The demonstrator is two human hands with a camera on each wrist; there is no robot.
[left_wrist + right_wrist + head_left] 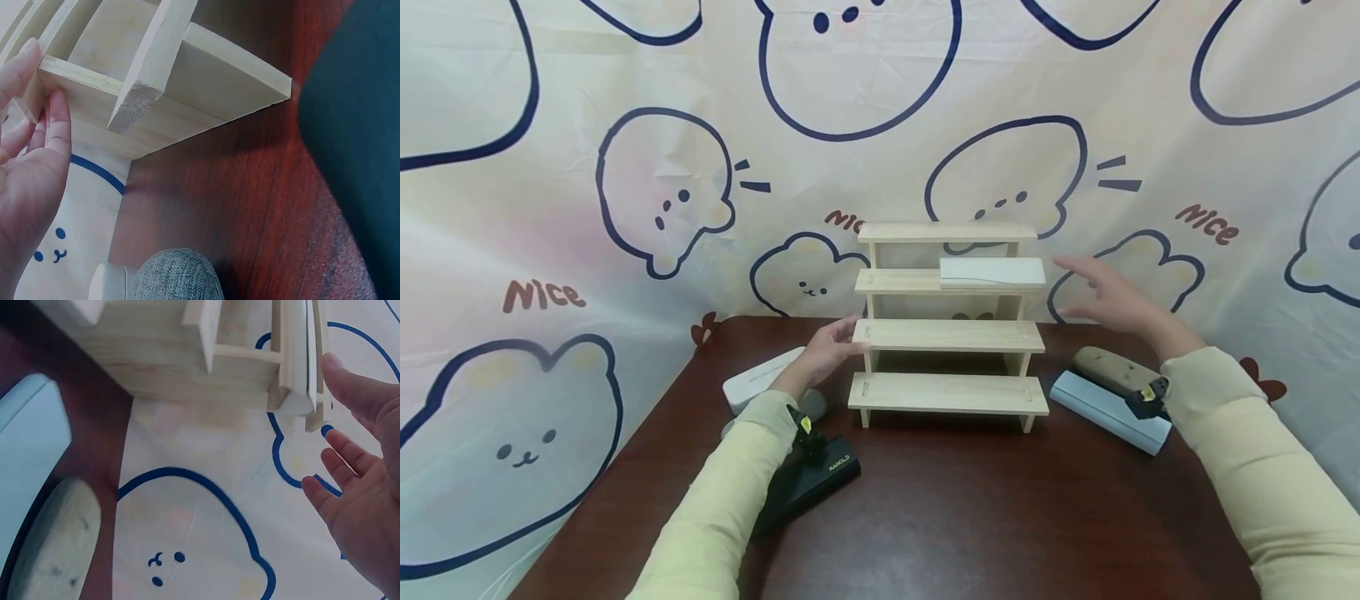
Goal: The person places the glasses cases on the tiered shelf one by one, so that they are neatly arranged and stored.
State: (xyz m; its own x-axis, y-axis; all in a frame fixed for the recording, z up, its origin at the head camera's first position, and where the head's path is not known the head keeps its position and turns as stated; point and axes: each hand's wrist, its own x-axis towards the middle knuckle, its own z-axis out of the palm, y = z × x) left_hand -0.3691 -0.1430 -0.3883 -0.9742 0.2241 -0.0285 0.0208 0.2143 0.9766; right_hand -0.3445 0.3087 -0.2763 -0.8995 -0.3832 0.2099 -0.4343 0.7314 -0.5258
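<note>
A pale wooden tiered shelf stands on the table against the patterned backdrop. My left hand grips the left end of one of its middle boards, thumb above and fingers below, as the left wrist view shows. On the second board from the top, toward the right end, lies a white oblong case. My right hand is just to the right of that case, fingers spread and apart from it. The right wrist view shows this hand holding nothing.
Right of the shelf lie a light blue case and a mottled greenish case. On the left are a white box, a grey fabric item partly behind my wrist, and a black box. Dark reddish wood forms the tabletop.
</note>
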